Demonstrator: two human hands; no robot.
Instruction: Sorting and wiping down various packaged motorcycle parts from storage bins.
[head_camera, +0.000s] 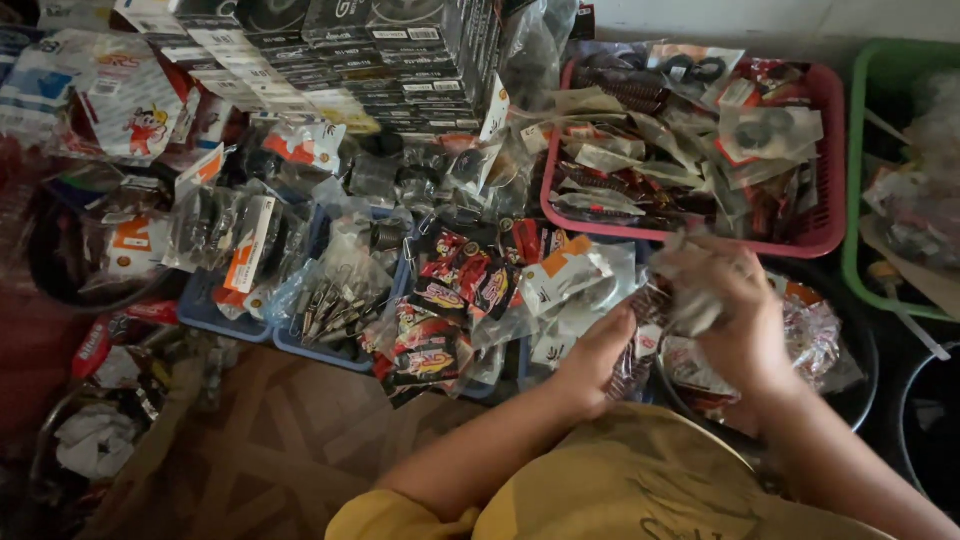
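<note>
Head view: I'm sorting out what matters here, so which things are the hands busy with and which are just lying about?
In hand:
- left hand on a small clear packet
- right hand gripping a crumpled clear bag
- round dark tub of packets beneath them

Lying about:
- red basket
- green basket
- blue tray
- stacked dark boxes
- red-and-black packets

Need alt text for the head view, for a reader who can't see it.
Two bare hands, left hand and right hand, handle a small clear plastic packet over a black tub. Around them sit a red basket and blue trays heaped with bagged small parts.
</note>
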